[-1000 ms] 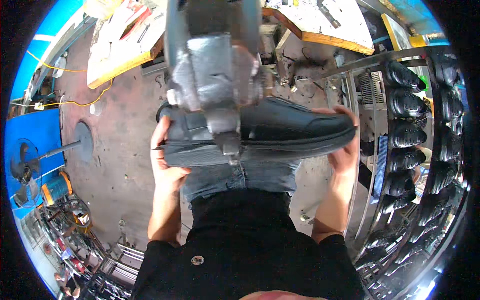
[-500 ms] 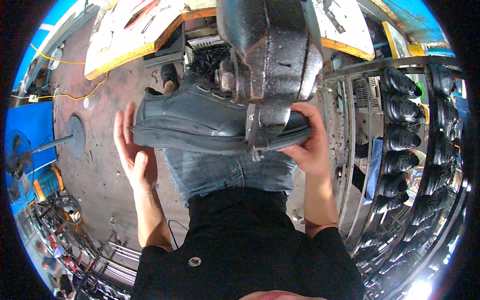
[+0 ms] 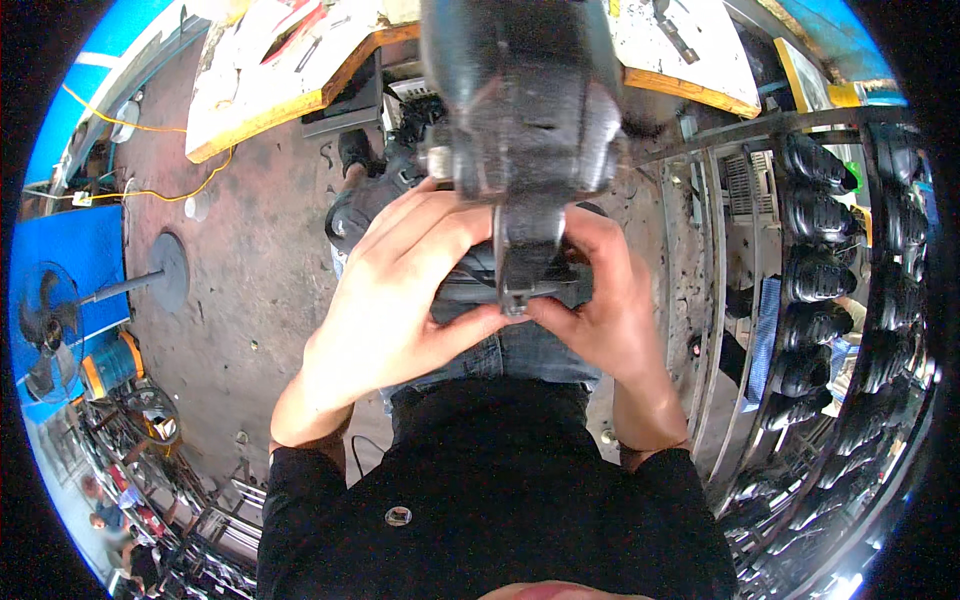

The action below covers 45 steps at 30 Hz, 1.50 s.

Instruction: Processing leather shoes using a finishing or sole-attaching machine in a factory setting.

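1. L hand (image 3: 385,280): biggest change. ½ sec ago it's spread open, off the shoe's heel end; now it's curved over the black shoe (image 3: 467,280), fingers across the top, thumb reaching toward the machine tip (image 3: 527,245).
2. R hand (image 3: 610,290): stays on the front end, part-curled round it, thumb in low, nearly meeting the L thumb.
3. Shoe: between both hands, under the machine head (image 3: 520,110) & above the jeans (image 3: 470,362). Now mostly covered by hands + machine; ½ sec ago its whole side shows. Exact angle: can't tell.
4. Machine head is blurred; can't tell if its tip touches the shoe.
5. Meaning (my read): one-handed hold becomes two-handed, close to the tip, so prob. firmer control of the shoe there. Thumbs sit v. near the tip, so pinch risk if it moves.
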Each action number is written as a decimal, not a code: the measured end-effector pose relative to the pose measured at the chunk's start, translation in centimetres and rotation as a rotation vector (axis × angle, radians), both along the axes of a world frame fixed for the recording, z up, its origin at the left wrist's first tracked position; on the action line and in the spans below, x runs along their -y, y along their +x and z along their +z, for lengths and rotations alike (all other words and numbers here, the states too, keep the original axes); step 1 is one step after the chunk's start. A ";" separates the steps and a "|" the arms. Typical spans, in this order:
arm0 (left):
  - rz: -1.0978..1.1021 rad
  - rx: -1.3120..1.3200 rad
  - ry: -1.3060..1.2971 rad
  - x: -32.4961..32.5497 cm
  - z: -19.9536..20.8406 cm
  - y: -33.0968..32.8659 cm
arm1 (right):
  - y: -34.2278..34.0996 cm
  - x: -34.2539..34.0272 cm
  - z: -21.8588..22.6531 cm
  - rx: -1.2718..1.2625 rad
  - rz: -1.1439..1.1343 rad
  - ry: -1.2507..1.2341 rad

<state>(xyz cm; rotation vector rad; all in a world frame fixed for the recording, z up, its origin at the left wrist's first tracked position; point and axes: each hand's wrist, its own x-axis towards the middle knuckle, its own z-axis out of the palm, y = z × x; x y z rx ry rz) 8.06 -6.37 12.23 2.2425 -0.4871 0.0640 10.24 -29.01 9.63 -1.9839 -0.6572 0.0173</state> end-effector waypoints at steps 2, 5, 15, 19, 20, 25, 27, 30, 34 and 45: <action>-0.060 -0.064 -0.054 -0.1 -1.1 0.4 | 0.3 -0.2 1.1 0.059 0.015 -0.001; 0.007 -0.013 -0.268 0.1 -1.7 0.5 | 0.5 -0.1 0.8 0.113 0.045 0.016; -0.004 -0.238 -0.837 1.6 -6.0 -1.1 | -0.7 1.4 -16.0 -0.359 0.121 0.364; -0.009 -0.304 -0.952 2.2 -6.9 -1.3 | -1.1 2.5 -17.8 -0.737 0.128 0.552; -0.047 -0.281 -0.996 2.3 -7.4 -1.1 | -0.8 3.5 -18.0 -0.824 0.109 0.493; -0.044 -0.316 -1.060 2.9 -8.2 -1.5 | 0.5 9.9 -17.6 -0.567 0.050 0.355; -0.039 -0.241 -1.074 3.1 -9.0 -1.9 | 1.4 12.1 -14.8 -0.506 -0.082 0.192; 0.043 -0.270 -1.112 3.4 -9.4 -2.6 | 2.4 14.3 -10.9 -0.415 -0.146 0.186; 0.131 -0.349 -1.113 3.4 -9.2 -3.5 | 3.7 16.2 -6.0 -0.306 -0.137 0.108; 0.400 -0.430 -1.600 3.5 -11.6 -5.9 | 4.9 15.2 3.5 0.022 -0.130 0.055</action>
